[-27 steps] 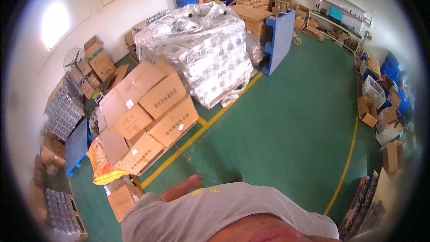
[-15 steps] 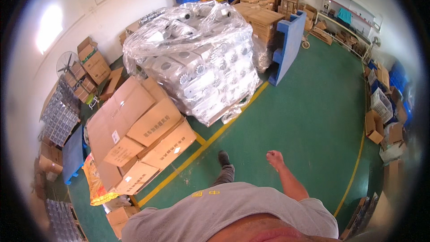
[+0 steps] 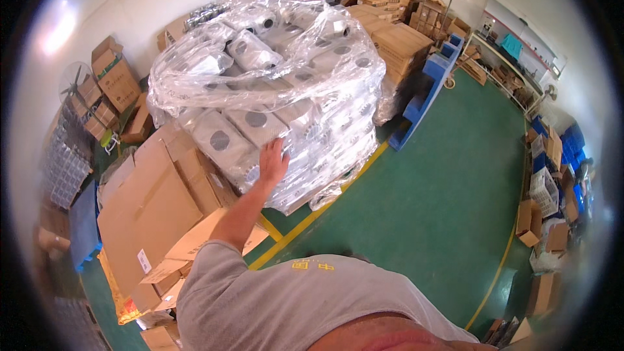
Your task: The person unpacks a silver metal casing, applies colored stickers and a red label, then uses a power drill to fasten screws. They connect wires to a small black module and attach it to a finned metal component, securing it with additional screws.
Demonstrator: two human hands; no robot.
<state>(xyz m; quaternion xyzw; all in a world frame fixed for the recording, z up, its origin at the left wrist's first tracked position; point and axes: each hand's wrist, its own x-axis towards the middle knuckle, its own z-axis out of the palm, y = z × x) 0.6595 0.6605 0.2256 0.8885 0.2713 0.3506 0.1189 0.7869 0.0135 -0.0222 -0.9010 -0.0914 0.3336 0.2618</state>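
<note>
Film-wrapped stack [image 3: 335, 123]: pale packages with dark round patches, standing just ahead of the wearer, left of centre in my head view. Clear plastic film [image 3: 195, 95] bunches in loose folds around its top; the front lower tiers catch glare.

Change: half a second ago I have the left arm out of view and the right one swung forward over the floor. Now the left forearm is extended, the stack looms larger, and the right hand is out of frame. I read this as walking giving way to reaching; the stack is now within arm's length.

Grip: left hand [image 3: 274, 161] at the stack's near upper edge, back of the hand toward me, fingers partly bent. I see nothing lifted in it. The palm is hidden, so I cannot tell whether the grip is released or pinching film, nor confirm contact. Right grip: state unknown to me.

Outward: brown cartons [image 3: 153, 211] sit beside the left forearm, near the stack's left corner. A blue pallet [image 3: 426, 94] stands on edge to the stack's right. A yellow line [image 3: 305, 223] crosses the green floor [image 3: 403, 221]. Farther right, a white basket [image 3: 545, 190] lies among boxes.
</note>
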